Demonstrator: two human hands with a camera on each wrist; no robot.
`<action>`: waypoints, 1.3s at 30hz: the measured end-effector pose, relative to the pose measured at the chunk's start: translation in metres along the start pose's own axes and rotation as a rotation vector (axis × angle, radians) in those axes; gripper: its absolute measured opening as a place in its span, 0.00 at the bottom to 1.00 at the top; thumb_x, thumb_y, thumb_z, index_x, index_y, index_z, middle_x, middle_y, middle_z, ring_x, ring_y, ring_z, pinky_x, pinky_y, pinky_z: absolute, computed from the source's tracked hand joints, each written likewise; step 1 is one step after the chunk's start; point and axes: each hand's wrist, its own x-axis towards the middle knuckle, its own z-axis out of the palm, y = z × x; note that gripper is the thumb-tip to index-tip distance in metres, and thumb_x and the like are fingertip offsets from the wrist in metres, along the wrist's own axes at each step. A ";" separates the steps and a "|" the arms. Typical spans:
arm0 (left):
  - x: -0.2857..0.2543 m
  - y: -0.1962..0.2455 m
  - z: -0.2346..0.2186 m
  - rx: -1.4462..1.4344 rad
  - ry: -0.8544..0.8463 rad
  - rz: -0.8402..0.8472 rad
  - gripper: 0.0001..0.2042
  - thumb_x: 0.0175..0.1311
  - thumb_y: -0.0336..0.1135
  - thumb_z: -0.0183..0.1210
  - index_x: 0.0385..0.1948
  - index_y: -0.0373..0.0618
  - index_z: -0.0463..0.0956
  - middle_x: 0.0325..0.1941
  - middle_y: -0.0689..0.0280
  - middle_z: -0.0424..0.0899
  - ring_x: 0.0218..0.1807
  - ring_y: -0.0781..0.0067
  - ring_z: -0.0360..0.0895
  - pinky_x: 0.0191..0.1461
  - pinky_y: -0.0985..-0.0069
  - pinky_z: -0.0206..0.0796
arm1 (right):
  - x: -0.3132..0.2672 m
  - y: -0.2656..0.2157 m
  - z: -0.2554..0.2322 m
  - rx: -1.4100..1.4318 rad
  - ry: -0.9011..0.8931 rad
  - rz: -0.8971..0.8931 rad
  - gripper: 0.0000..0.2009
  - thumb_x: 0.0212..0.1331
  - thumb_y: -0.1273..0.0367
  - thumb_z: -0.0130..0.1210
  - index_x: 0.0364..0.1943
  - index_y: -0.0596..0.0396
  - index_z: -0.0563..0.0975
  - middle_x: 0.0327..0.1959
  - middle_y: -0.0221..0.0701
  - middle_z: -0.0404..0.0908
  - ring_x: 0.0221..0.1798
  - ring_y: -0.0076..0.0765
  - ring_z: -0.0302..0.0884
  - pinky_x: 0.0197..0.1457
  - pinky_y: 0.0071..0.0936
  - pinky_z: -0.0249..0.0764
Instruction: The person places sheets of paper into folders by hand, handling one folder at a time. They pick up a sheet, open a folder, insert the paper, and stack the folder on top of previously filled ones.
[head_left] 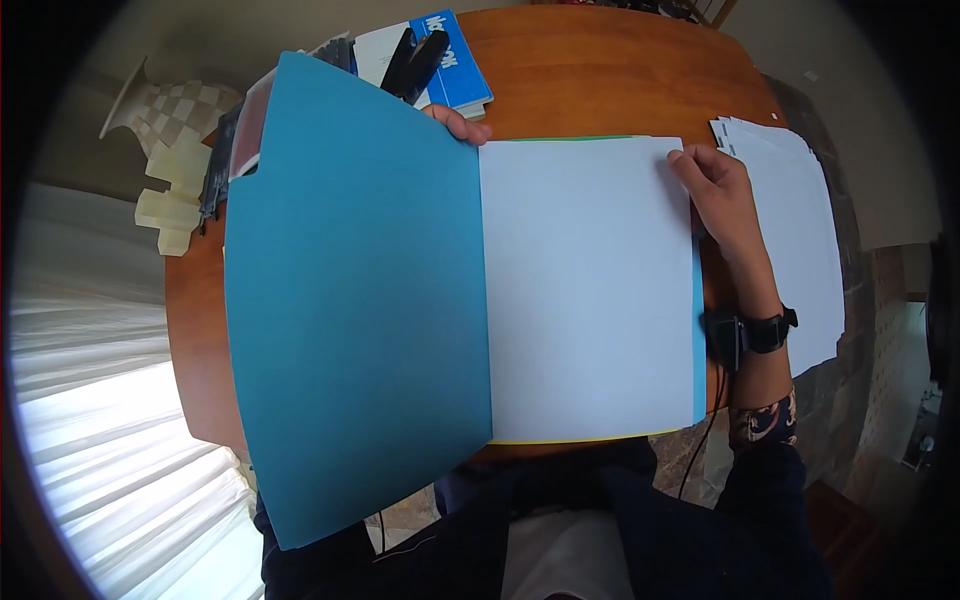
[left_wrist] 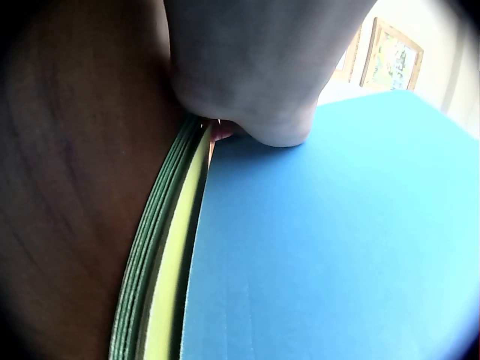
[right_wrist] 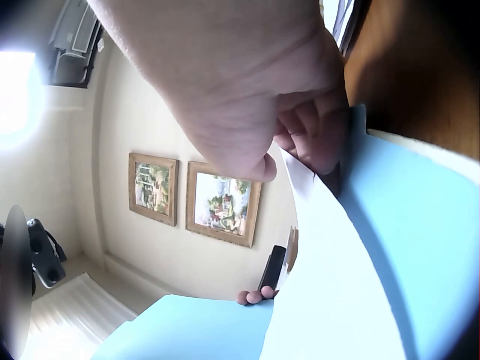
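Observation:
A blue folder [head_left: 360, 290] lies opened like a book, its left cover raised and slanting. White paper [head_left: 590, 290] covers the right side, with thin green and yellow edges showing around it. At the top of the fold, my left hand [head_left: 458, 124] grips the folder, mostly hidden behind the cover; in the left wrist view the hand [left_wrist: 244, 67] is at the blue cover [left_wrist: 322, 240] beside green and yellow layers. My right hand [head_left: 722, 195] pinches the paper's top right corner. The right wrist view shows that hand [right_wrist: 240, 82] with thumb and curled fingers at the paper [right_wrist: 322, 277].
Behind the folder on the wooden table [head_left: 600, 60] lie a blue and white notebook [head_left: 465, 75] and a black stapler-like object [head_left: 418, 65]. White papers [head_left: 790, 230] are at the right edge. Dark items and cream paper shapes [head_left: 175, 195] stand at the left.

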 end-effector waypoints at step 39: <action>0.003 0.020 0.017 0.334 0.076 -0.131 0.13 0.74 0.39 0.49 0.50 0.42 0.74 0.54 0.55 0.76 0.70 0.58 0.66 0.65 0.69 0.73 | 0.002 0.003 0.000 -0.047 0.017 0.013 0.13 0.63 0.63 0.59 0.27 0.58 0.81 0.20 0.24 0.78 0.19 0.17 0.68 0.23 0.19 0.64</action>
